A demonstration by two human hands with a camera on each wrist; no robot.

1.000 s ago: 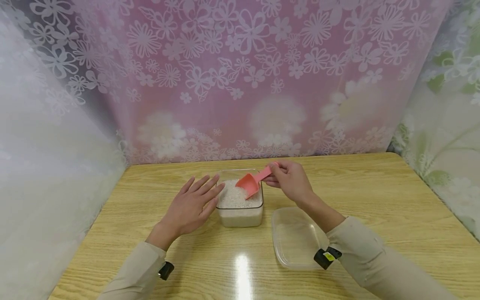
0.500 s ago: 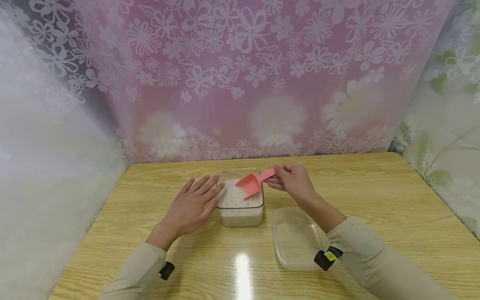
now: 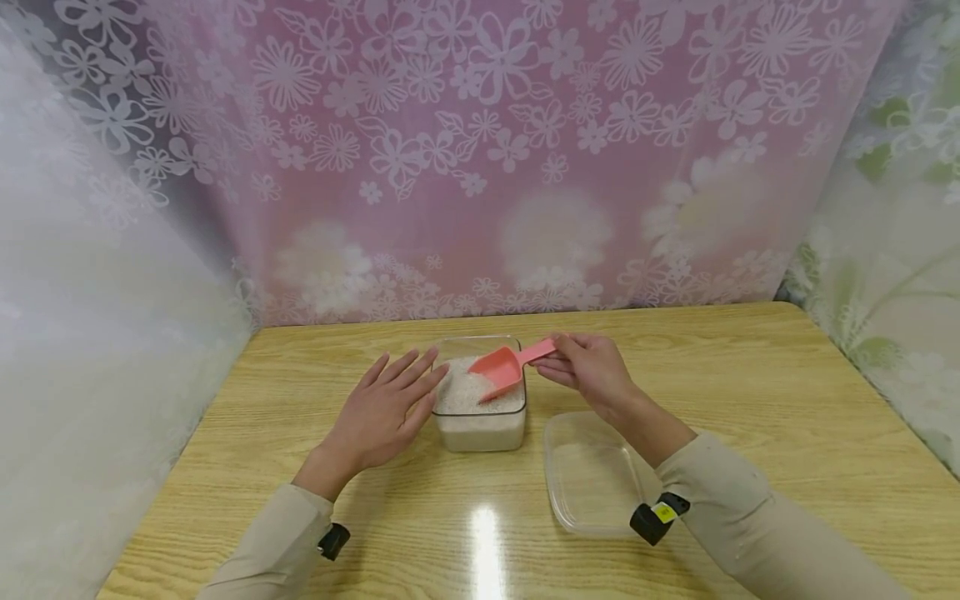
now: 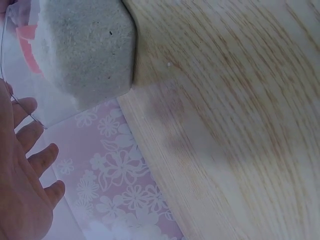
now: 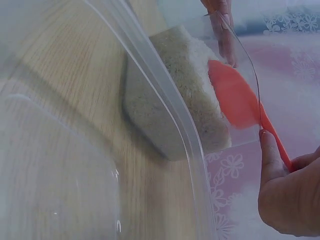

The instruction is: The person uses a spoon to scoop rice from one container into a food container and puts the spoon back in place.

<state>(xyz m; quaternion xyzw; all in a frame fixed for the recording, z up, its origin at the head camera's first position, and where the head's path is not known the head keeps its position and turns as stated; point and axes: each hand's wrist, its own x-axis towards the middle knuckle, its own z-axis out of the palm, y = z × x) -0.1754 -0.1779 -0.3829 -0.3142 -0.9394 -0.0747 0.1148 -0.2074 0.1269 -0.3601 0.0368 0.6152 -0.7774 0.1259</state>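
A clear square container (image 3: 480, 433) holds pale rice-like grains (image 3: 461, 390) heaped toward its near side. The right hand (image 3: 592, 371) grips the handle of a pink scoop (image 3: 498, 371), whose bowl dips into the grains, its front edge partly buried. In the right wrist view the scoop (image 5: 235, 97) shows through the container's clear wall. The left hand (image 3: 386, 412) has its fingers spread, with the fingertips at the container's left rim. Seen from the left wrist, those straight fingers (image 4: 42, 159) lie along the outside of the wall.
A second clear plastic container (image 3: 592, 479) stands on the wooden table (image 3: 420, 533) to the right, under the right forearm. Patterned curtains (image 3: 450, 167) hang behind the table and at both sides.
The right hand has shifted slightly right and toward the person, and the scoop's handle has tipped lower. The scoop's bowl lies flatter in the grains. The left hand stays put.
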